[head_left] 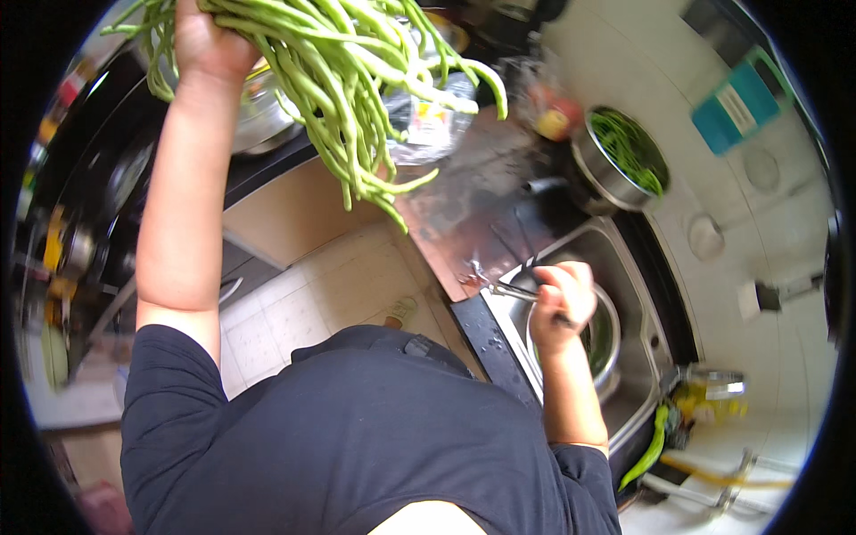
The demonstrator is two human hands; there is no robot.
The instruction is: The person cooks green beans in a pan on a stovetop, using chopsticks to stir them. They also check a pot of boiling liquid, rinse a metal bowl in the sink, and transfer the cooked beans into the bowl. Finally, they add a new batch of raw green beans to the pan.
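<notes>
My left hand (pixel 212 49) is closed around a large bunch of long green beans (pixel 334 98), lifted at the upper left. The beans hang loosely toward the right, their ends over the counter edge and floor. My right hand (pixel 567 299) is closed over the sink (pixel 642 303) on a pair of scissors (pixel 515 291) with dark handles; the metal part points left and is somewhat blurred. Below that hand, a round metal bowl (pixel 609 357) stands in the sink with something green inside, partly hidden by my forearm.
On the brown counter (pixel 446 209) stands a steel pot (pixel 596 174) holding green bean pieces. Plastic bags (pixel 437 125) lie farther back. A turquoise board (pixel 736 105) hangs on the tiled wall. A green pepper (pixel 651 450) and a faucet (pixel 682 379) are beside the sink.
</notes>
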